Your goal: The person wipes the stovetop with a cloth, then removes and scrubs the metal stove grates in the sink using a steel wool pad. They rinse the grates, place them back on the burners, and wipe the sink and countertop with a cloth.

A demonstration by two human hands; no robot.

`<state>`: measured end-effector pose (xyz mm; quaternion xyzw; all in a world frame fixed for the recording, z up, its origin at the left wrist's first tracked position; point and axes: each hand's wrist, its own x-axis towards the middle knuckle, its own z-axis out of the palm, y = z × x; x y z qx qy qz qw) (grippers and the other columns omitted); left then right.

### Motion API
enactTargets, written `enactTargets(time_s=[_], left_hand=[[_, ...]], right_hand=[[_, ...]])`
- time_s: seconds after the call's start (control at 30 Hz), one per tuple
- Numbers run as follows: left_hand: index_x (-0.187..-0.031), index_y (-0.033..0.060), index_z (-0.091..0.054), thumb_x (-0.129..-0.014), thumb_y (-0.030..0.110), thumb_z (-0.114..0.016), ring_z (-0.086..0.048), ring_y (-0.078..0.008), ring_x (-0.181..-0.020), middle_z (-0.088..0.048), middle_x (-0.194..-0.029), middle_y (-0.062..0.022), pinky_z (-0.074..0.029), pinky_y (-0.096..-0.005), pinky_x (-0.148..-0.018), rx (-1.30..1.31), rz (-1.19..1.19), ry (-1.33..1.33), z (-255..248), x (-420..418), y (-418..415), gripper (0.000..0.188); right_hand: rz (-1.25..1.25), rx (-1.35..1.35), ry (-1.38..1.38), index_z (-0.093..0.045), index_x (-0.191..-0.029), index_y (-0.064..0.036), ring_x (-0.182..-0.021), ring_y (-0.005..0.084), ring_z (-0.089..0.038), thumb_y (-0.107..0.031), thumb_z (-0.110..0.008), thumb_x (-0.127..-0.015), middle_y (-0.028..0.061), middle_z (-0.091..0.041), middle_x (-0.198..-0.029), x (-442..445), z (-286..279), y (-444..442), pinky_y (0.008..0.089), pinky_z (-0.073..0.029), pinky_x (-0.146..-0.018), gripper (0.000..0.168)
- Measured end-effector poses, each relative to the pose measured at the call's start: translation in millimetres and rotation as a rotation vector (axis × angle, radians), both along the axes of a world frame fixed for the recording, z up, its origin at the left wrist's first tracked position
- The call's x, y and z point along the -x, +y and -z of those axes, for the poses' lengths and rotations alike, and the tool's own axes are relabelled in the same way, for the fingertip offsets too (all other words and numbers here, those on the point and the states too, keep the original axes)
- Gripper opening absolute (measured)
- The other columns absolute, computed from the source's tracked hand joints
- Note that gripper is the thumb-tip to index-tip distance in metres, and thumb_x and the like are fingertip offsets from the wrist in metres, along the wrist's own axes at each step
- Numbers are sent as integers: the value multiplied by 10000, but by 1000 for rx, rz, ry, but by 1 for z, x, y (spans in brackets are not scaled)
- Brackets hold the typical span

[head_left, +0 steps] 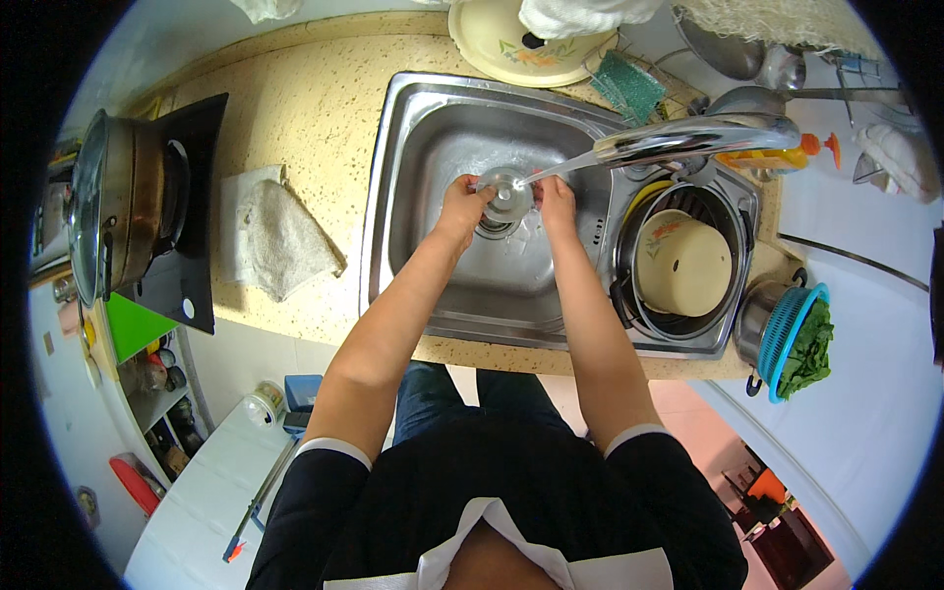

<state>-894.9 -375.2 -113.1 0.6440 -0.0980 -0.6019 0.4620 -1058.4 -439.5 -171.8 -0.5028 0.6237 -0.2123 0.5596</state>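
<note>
Over the drain of a stainless steel sink, I hold a small round vessel, glassy or shiny; its exact kind is unclear. My left hand grips its left rim, thumb on top. The fingers of my right hand are at its right edge, partly hidden behind it. From the chrome faucet, a stream of water falls onto the vessel and splashes into the basin.
Right of the basin, a large pot holds a cream enamel pot. Beyond are a blue colander of leafy greens and an orange soap bottle. A cloth lies left, near a lidded pot on the stove.
</note>
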Motion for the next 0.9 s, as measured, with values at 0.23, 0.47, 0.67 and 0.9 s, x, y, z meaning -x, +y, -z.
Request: enactTargets(time_s=[0.23, 0.47, 0.67, 0.9], left_hand=[[-1014, 36, -515, -786, 118, -605, -538, -134, -759, -555, -856, -54, -439, -248, -626, -12, 180, 135, -32, 9, 4, 258], [-1191, 1, -465, -821, 269, -592, -498, -198, -976, -538, -1070, -133, -380, -313, -848, -13, 315, -278, -32, 1, 28, 474], [-1161, -45, -492, -813, 225, -587, -530, -219, -986, -581, -1046, -142, -381, -308, -877, -101, 388, -117, -2, -6, 56, 451], [-1053, -29, -573, -779, 127, -577, -552, -174, -856, -609, -928, -104, -409, -282, -778, -107, 207, -246, 1, -18, 80, 316]], right_hand=[[-38, -123, -258, -569, -962, -3, -594, 120, -545, -196, -633, -790, 68, -607, -781, 18, -71, 37, 219, -427, -488, 266], [-385, 487, 897, -552, -1021, 26, -656, 124, -577, -200, -602, -805, 68, -584, -778, 40, -41, 52, 263, -498, -585, 317], [-322, -337, -142, -562, -1054, 4, -624, 108, -553, -237, -601, -823, 51, -588, -815, 18, -43, 60, 230, -475, -523, 336], [-653, 486, 907, -367, -1323, -264, -1195, 310, -348, -239, -540, -852, 74, -286, -1394, 1, -25, 25, 434, -323, -955, 502]])
